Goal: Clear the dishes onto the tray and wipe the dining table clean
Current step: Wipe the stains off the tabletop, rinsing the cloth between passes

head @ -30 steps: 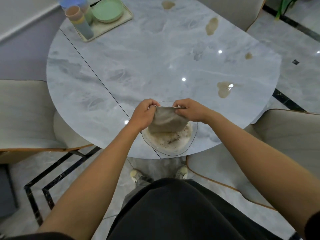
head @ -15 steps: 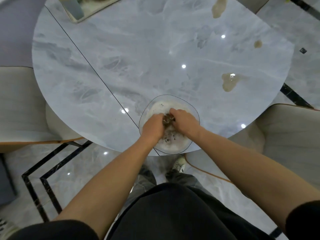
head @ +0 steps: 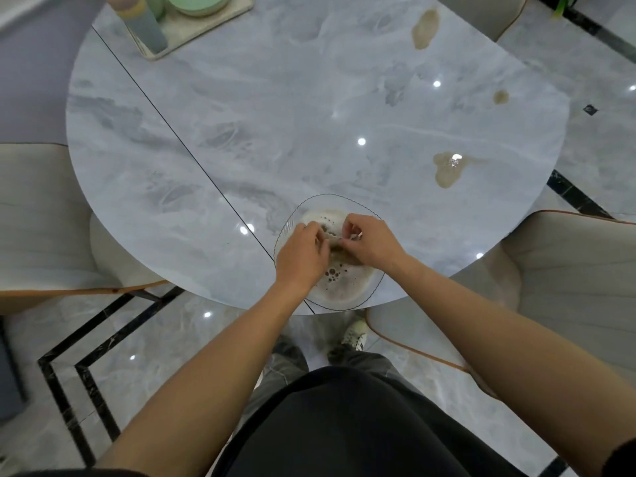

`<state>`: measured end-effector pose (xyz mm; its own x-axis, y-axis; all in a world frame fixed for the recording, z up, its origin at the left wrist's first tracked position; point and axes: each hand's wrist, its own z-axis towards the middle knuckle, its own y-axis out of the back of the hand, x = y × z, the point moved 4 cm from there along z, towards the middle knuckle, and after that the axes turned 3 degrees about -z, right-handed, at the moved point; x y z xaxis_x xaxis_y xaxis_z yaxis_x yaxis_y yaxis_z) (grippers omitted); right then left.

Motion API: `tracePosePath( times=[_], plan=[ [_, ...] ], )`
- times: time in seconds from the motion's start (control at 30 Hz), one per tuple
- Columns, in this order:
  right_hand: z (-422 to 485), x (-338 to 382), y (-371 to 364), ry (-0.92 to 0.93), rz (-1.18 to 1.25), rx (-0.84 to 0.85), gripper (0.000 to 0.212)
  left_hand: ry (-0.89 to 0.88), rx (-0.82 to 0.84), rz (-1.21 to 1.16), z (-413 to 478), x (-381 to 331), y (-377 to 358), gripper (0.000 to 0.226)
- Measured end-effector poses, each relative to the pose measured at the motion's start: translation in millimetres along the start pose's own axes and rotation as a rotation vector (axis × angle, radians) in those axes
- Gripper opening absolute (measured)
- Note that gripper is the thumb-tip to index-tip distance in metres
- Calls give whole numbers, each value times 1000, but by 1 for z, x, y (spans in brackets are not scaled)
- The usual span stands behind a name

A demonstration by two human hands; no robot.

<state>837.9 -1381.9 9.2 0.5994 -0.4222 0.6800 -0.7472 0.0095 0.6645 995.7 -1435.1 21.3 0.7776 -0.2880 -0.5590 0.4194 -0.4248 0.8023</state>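
A clear glass bowl (head: 292, 222) of foamy, brownish water stands at the near edge of the grey marble table (head: 275, 115). Both my hands are down in it. My left hand (head: 301, 254) and my right hand (head: 373, 241) grip a wet brown cloth (head: 339, 251) between them, mostly hidden by my fingers. Brown spills lie on the table: a large one (head: 447, 168) at the right, a small one (head: 500, 97) farther off, and one (head: 426, 28) near the far edge. A tray (head: 179, 39) at the far left carries a green plate (head: 198, 3) and stacked cups (head: 146, 24).
Beige chairs stand at the left (head: 34, 215) and the right (head: 568, 280) of the table, and another (head: 481, 12) at the far side. A dark seam (head: 179, 139) runs across the tabletop. My feet are on the glossy tiled floor below the table edge.
One second ago I held the cloth spread open above the bowl. I then lowered it into the water and bunched it between both hands, where it stays now.
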Motion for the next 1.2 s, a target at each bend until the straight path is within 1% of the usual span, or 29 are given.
tracePosePath(
  times=[0.07, 0.1, 0.13, 0.2, 0.27, 0.33, 0.4, 0.47, 0.6, 0.73, 0.8, 0.87, 0.93, 1.0, 1.1, 1.2],
  plan=[
    [-1, 2, 0, -82, 155, 39, 15, 302, 165, -430, -2, -1, -6, 18],
    [-2, 2, -1, -126, 237, 54, 13, 453, 224, -624, -6, -2, -10, 25],
    [-4, 2, -1, -173, 331, 72, 12, 557, 253, -776, -10, -3, -12, 29],
    [-9, 4, -3, -256, 515, 133, 14, 640, 253, -935, -13, 1, -14, 29],
    [-14, 5, -4, -264, 599, 193, 17, 666, 263, -1010, -15, 5, -17, 28],
    [-19, 6, -6, -229, 603, 240, 13, 688, 280, -1054, -17, 8, -18, 24],
    [-21, 4, -7, -248, 651, 261, 3, 704, 295, -1100, -19, 9, -18, 12],
    [-22, 2, -5, -300, 731, 253, 6, 725, 288, -1152, -21, 12, -17, 5],
    [-28, 1, -4, -316, 730, 269, 8, 721, 293, -1152, -23, 12, -15, 9],
    [-33, 4, -2, -314, 729, 225, 13, 724, 300, -1160, -28, 5, -10, 21],
    [-33, 6, 3, -346, 781, 179, 16, 734, 270, -1174, -29, 3, -6, 25],
    [-33, 6, 10, -348, 771, 117, 19, 746, 204, -1196, -31, 5, 1, 27],
    [-33, 8, 21, -269, 662, 61, 20, 725, 134, -1191, -31, 10, 10, 29],
    [-35, 16, 34, -169, 581, 40, 18, 688, 91, -1163, -32, 12, 20, 25],
    [-38, 34, 53, -86, 565, 64, 18, 682, 55, -1147, -34, 13, 35, 12],
    [-39, 57, 72, 0, 546, 59, 16, 650, 16, -1148, -34, 6, 50, 18]
  ],
)
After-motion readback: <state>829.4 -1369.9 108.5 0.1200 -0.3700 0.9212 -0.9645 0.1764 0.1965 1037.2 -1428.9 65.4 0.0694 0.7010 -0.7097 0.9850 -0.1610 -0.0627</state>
